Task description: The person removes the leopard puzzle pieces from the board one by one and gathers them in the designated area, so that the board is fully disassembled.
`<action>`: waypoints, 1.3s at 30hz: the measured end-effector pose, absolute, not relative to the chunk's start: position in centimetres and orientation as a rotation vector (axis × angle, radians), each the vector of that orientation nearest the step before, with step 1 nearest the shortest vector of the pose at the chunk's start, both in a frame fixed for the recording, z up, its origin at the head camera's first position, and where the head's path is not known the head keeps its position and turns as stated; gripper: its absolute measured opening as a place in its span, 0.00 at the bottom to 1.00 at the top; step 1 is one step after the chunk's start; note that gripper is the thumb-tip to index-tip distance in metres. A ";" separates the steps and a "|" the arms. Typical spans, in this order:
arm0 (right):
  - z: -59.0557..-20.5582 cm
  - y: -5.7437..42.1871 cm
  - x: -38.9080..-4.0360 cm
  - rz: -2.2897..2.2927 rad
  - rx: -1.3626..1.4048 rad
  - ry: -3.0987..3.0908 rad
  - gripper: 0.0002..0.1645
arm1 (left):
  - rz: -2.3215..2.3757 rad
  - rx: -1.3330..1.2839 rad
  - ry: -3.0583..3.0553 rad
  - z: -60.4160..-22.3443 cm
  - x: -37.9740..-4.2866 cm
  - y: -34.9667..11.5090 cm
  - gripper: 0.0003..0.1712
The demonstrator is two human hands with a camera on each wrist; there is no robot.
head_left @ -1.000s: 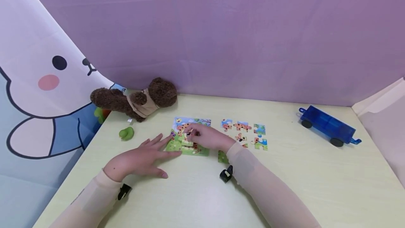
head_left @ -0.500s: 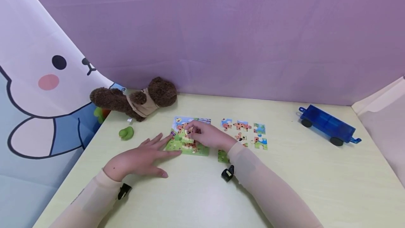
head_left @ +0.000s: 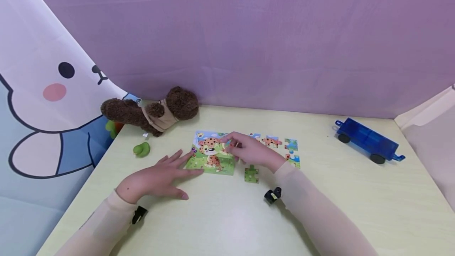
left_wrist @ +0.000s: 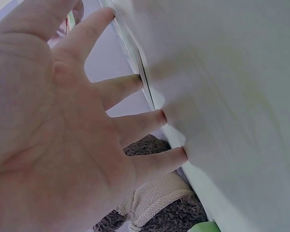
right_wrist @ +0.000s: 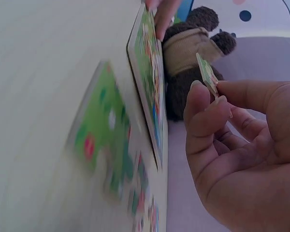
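A puzzle board (head_left: 193,166) with a leopard cub picture lies on the table. My left hand (head_left: 160,179) has its fingers spread, some fingertips at the board's left and near edges; the left wrist view shows these straight fingers (left_wrist: 152,121) touching down. Over the board's right side, my right hand (head_left: 253,151) pinches a small puzzle piece (right_wrist: 208,76) between thumb and fingertips, raised above the board and tilted. A loose green puzzle piece (head_left: 251,175) lies right of the board, below the right hand. My right hand partly hides the other loose pieces.
Several loose pieces, such as a blue and green one (head_left: 291,144), lie right of the board. A brown plush toy (head_left: 161,113) and a green toy duck (head_left: 142,150) are at the left. A blue toy wagon (head_left: 367,139) stands far right, before a purple curtain (head_left: 266,50).
My right hand has moved right, taking the pinched piece from the middle of the board toward its right side and uncovering the leopard picture. My left hand has stayed put.
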State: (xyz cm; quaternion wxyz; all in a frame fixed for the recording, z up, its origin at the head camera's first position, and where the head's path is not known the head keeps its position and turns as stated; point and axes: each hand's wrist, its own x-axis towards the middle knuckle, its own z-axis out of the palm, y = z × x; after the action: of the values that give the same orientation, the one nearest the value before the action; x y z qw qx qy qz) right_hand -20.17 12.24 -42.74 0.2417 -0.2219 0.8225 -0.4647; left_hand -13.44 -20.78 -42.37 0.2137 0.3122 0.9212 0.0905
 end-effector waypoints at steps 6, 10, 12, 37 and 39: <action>-43.0 15.6 -19.4 -1.292 -0.530 2.272 0.13 | 0.250 0.871 2.557 -42.4 -13.5 -21.0 0.47; -43.3 17.6 -19.0 -1.313 -0.508 2.275 0.12 | 0.247 0.866 2.557 -42.4 -13.5 -21.0 0.47; -43.5 18.4 -18.9 -1.321 -0.510 2.281 0.12 | 0.247 0.867 2.557 -42.4 -13.5 -21.0 0.47; -43.8 23.9 -16.6 -1.177 -0.511 2.257 0.10 | 0.261 0.844 2.557 -42.1 -13.4 -20.8 0.47; -43.7 24.1 -16.5 -1.155 -0.499 2.247 0.10 | 0.262 0.845 2.558 -42.1 -13.4 -20.8 0.47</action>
State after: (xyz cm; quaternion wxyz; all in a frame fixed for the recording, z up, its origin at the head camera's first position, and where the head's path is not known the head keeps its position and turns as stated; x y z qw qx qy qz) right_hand -16.50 24.09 -43.68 0.2794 -0.1861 0.8377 -0.4307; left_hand -13.38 -20.79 -42.10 0.2158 0.3047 0.9229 0.0944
